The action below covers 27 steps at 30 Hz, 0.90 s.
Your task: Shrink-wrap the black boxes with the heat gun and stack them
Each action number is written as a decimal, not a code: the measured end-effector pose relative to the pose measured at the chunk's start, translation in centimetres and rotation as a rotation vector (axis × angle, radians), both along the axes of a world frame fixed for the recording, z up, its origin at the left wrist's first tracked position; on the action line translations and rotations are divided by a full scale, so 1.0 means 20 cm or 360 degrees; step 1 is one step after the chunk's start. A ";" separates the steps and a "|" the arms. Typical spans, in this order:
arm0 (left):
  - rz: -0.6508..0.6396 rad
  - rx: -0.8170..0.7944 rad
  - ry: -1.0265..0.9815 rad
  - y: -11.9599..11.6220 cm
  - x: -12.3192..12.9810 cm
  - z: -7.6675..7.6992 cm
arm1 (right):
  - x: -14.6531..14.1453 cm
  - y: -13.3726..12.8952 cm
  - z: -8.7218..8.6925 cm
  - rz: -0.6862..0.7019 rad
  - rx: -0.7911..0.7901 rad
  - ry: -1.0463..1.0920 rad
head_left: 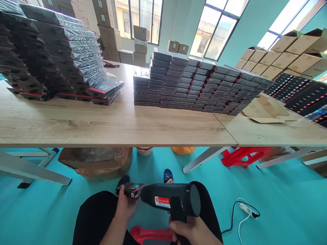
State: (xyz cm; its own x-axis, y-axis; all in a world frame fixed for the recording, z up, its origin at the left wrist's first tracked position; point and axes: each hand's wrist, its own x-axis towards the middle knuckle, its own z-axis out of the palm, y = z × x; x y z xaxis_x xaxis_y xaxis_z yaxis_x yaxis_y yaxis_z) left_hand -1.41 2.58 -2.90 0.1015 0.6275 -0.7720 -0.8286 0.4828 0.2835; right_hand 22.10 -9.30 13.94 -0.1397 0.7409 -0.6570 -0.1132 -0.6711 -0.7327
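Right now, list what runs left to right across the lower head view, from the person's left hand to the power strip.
Left hand holding a black box, black heat gun in the right hand, white power strip.

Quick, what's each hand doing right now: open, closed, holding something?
Left hand: closed, holding a small black rectangular box with red edging.
Right hand: closed around the handle of a black gun-shaped tool.

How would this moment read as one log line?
left hand: holding black box | right hand: gripping heat gun, pointed at that box | table: stacked boxes
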 end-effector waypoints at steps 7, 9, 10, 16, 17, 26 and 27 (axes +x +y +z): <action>-0.0010 -0.0014 -0.0002 -0.02 0.00 -0.02 | -0.03 0.01 -0.01 0.0163 -0.0028 0.0037; 0.0057 0.0000 0.0021 -0.02 0.00 -0.02 | -0.03 0.02 -0.01 0.0037 0.0066 -0.0026; 0.0109 0.0013 0.0051 -0.01 0.00 -0.03 | -0.03 0.02 0.00 -0.0080 0.0119 -0.0063; 0.0029 -0.0059 0.0053 0.00 -0.01 -0.03 | 0.10 0.00 0.02 -0.0380 0.0030 0.0075; -0.0011 -0.0050 0.0013 -0.01 -0.02 -0.03 | 0.12 -0.01 0.03 -0.0395 0.0017 0.0102; -0.0151 0.0057 -0.0098 -0.02 -0.03 0.03 | 0.18 -0.10 0.05 -0.0323 -0.0021 0.0172; -0.0154 0.0064 -0.0119 -0.02 -0.03 0.04 | 0.18 -0.10 0.05 -0.0308 -0.0013 0.0156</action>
State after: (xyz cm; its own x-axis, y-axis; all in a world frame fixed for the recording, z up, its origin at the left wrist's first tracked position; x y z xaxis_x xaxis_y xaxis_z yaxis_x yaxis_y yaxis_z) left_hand -1.91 2.12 -2.17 0.2193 0.6423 -0.7344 -0.7983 0.5508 0.2434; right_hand 25.71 -11.27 14.99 -0.0591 0.7549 -0.6532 -0.3109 -0.6357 -0.7065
